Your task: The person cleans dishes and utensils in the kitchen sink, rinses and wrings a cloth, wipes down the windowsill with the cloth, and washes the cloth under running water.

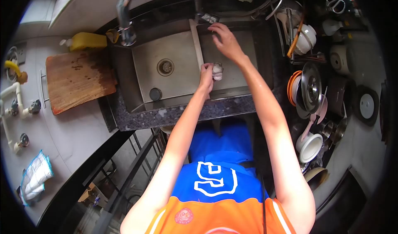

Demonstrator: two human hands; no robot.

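Standing at a double sink point(182, 47), a person point(215, 167) in an orange and blue shirt point(232, 213) stretches both bare arms forward; nearest, to the right, a white pot point(311, 147) sits among other cookware; ahead runs the speckled stone edge of the bench point(178, 118); just beyond it, a small dark cup point(155, 94) rests in the near left corner of the left basin; the left hand point(206, 76), by the divider point(195, 39), has its grip closed on a pale lump point(217, 71), which hangs out over the right basin and is too blurred to name; a drain point(165, 67) lies left of it, and a wooden board point(78, 78) further left; farther off, the right hand point(227, 42) has a released grip, fingers bent and parted, just below a tap nozzle point(209, 17); I cannot tell whether they touch; a second tap point(127, 35) arches over the left basin, right of a yellow bottle point(89, 41).
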